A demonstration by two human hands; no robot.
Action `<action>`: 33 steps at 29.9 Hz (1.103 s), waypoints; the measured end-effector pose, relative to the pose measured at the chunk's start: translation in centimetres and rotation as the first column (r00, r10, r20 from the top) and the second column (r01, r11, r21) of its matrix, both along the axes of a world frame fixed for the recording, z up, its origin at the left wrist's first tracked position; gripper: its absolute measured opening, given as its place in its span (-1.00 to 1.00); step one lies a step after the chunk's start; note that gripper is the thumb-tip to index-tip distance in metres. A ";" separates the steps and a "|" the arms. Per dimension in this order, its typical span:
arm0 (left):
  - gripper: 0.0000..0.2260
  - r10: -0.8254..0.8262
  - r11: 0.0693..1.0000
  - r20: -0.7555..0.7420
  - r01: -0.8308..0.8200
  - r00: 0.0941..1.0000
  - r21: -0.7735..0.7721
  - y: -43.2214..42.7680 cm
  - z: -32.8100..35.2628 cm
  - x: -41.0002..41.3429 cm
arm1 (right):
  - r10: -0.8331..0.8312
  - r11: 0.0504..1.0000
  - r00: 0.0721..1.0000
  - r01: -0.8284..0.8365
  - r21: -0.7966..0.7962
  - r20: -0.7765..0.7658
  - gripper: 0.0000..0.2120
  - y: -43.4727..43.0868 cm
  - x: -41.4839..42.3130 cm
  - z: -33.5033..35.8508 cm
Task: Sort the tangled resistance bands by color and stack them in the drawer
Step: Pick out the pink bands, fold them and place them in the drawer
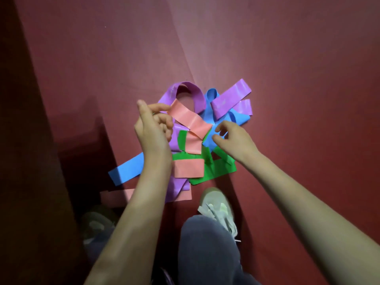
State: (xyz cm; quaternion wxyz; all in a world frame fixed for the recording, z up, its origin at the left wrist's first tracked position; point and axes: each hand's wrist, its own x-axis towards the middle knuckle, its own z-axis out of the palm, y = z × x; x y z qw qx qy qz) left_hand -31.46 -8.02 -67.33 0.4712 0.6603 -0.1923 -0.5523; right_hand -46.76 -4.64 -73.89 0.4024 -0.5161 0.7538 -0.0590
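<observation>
A tangle of flat resistance bands lies on the dark red floor. Purple bands [230, 97] loop at the top, blue bands [127, 169] stick out at lower left and centre, green bands [218, 171] lie at lower right, and salmon-pink bands [190, 118] cross the middle. My left hand [152, 128] pinches the left end of the upper pink band and lifts it off the pile. Just right of that band's other end, my right hand [234, 138] hovers over the blue band with fingers loosely curled, holding nothing.
My knee in grey trousers [207, 249] and a pale sneaker [218, 206] are just below the pile. A second shoe [96, 223] sits in shadow at lower left beside a dark vertical surface [30, 140]. No drawer is in view.
</observation>
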 end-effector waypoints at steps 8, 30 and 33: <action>-0.53 -0.003 1.000 0.014 0.003 1.000 -0.018 0.6 -2.3 1.0 | -0.009 0.965 0.997 -0.010 0.262 0.074 -0.85 4.1 3.8 -6.1; -0.78 -0.786 0.618 0.055 0.777 0.616 0.117 5.4 -7.3 0.7 | -0.512 0.803 0.350 0.520 0.292 0.784 -0.92 4.7 3.1 -2.2; -0.78 -0.801 0.597 0.075 0.802 0.593 0.028 4.9 -6.6 0.7 | -0.573 0.724 0.258 0.604 0.333 0.778 -0.84 4.4 2.4 -1.0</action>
